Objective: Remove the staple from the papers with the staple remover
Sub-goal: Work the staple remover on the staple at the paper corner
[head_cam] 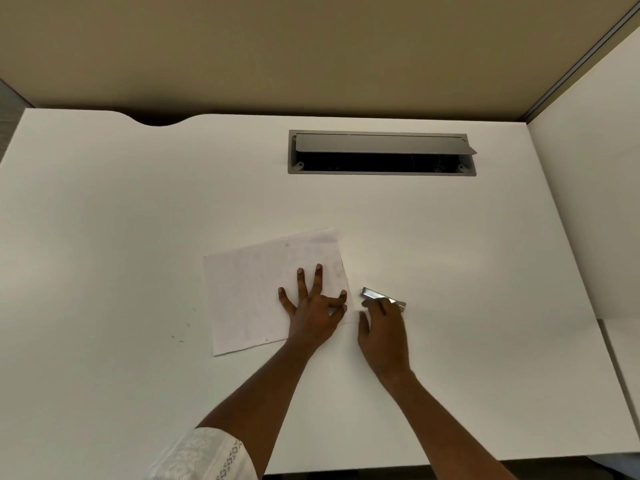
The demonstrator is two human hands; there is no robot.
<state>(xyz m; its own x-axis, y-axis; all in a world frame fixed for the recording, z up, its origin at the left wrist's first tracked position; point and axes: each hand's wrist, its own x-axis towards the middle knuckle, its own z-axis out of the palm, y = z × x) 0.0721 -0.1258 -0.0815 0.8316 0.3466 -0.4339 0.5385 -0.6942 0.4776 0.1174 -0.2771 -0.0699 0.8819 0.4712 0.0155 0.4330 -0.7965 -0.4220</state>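
Observation:
The white papers (pixel 252 292) lie flat and slightly turned on the white desk (pixel 138 202). My left hand (pixel 313 304) presses down on their right part with the fingers spread. Just right of the papers lies a shiny metal staple remover (pixel 372 295). My right hand (pixel 382 332) rests on the desk with its fingertips over the remover's near side; whether the fingers grip it does not show. The staple itself is too small to make out.
A grey cable tray (pixel 381 172) with its lid half raised is set into the desk at the back. A beige partition (pixel 311 46) stands behind, and a white side panel (pixel 595 168) closes the right. Small dark specks (pixel 180 337) lie left of the papers.

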